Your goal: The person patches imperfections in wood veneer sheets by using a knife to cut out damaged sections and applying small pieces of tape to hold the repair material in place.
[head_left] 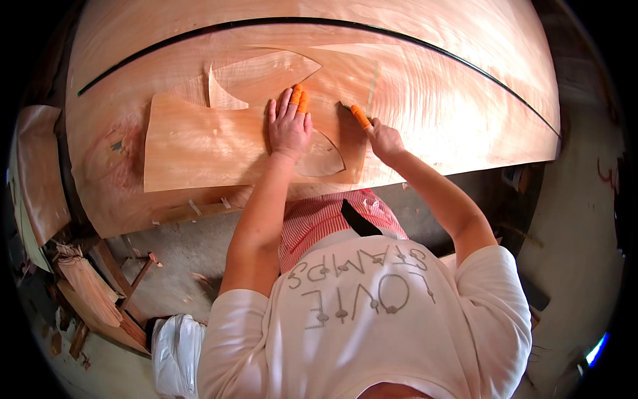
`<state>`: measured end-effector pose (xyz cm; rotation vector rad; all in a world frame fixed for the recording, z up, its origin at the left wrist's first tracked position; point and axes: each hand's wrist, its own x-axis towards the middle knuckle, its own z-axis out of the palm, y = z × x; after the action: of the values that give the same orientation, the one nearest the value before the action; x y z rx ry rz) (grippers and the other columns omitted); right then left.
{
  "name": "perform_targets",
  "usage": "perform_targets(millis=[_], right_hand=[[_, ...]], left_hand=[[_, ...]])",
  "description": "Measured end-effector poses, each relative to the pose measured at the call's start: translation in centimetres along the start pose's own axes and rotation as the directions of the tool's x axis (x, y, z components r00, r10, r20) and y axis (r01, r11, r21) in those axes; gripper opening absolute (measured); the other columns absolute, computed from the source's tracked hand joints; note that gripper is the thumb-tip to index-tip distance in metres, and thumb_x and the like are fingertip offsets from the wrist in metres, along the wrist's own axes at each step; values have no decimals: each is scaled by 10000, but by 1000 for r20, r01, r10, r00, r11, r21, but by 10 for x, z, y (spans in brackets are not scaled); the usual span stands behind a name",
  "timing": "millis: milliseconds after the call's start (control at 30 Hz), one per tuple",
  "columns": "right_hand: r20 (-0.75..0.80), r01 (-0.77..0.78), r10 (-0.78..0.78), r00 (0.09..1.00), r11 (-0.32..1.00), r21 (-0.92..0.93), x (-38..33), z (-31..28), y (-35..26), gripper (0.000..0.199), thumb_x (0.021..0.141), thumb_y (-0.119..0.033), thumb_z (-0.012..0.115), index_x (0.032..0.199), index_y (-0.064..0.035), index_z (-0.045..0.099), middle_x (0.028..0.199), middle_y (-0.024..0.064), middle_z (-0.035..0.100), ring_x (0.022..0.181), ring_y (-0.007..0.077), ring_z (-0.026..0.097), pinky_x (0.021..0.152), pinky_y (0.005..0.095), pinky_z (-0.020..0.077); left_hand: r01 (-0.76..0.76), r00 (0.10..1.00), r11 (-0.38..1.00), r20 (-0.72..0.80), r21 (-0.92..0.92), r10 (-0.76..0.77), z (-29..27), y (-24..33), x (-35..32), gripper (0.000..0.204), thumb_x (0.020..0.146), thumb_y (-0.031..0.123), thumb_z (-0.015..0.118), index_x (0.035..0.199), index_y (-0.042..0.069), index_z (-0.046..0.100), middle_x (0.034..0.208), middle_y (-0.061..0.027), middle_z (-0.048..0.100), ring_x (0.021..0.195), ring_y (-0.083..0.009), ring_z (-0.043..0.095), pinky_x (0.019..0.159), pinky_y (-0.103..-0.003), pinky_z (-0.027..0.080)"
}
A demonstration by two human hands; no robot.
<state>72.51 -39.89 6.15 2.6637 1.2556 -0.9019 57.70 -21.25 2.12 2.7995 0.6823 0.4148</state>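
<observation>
Here, a big wooden table (465, 126) fills the top of the picture, and it is covered with thin, light brown wood sheet. A thin dark line (199, 31) curves across it from the left side to the right side. On top lies a loose piece of veneer (199, 149), nearly a rectangle, with its lower edge close to the front edge of the table. Above it sits a pointed, leaf-shaped piece (266, 73), and a small curved piece (322, 159) lies just right of the wrist.

The person leans over the table in a white shirt (372, 319) and a red striped apron (312, 223).

The left hand (289, 126) lies flat on the veneer with the fingers spread out, pressing down and holding nothing. Two of its fingertips wear orange covers (298, 98).

The right hand (384, 138) is closed tight around a small knife with an orange handle (359, 116). The tip of the knife touches the wood just to the right of the flat hand.

Down on the floor at the left lie wood scraps (86, 292) and a white bag (174, 349).
</observation>
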Motion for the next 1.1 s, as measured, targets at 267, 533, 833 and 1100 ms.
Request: perform_targets(millis=[267,533,833,1100], right_hand=[[14,-78,77,997,981,179,-37,28,7,316,932,-236,390,1183,-53,447,881,158,633,825,325,620,695,423,489],[-230,-8,149,962,854,520,-29,21,29,349,861,-235,533,1148,-37,540,709,136,645,658,259,641,597,363,489],[-150,-25,538,829,304,952,25,10,14,274,812,-184,646,997,4,570,647,3,552,616,97,533,547,255,436],[-240,219,323,915,102,970,16,-15,-7,160,845,-152,646,946,-76,547,604,-82,399,473,12,317,419,181,241]], left_hand=[[-16,1000,999,6,29,15,2,-1,0,458,846,269,490,1272,101,480,1374,-41,409,1299,-200,326,1058,-467,213],[-19,1000,997,3,69,19,-2,-2,-1,446,853,273,478,1266,102,483,1387,-29,400,1296,-191,331,1045,-447,226],[-57,998,998,-9,37,57,0,0,3,464,850,277,477,1273,85,478,1378,-54,398,1298,-215,326,1053,-484,211],[-41,999,999,-16,24,41,1,-2,0,453,836,257,501,1256,85,490,1372,-47,406,1298,-207,327,1048,-476,219]])
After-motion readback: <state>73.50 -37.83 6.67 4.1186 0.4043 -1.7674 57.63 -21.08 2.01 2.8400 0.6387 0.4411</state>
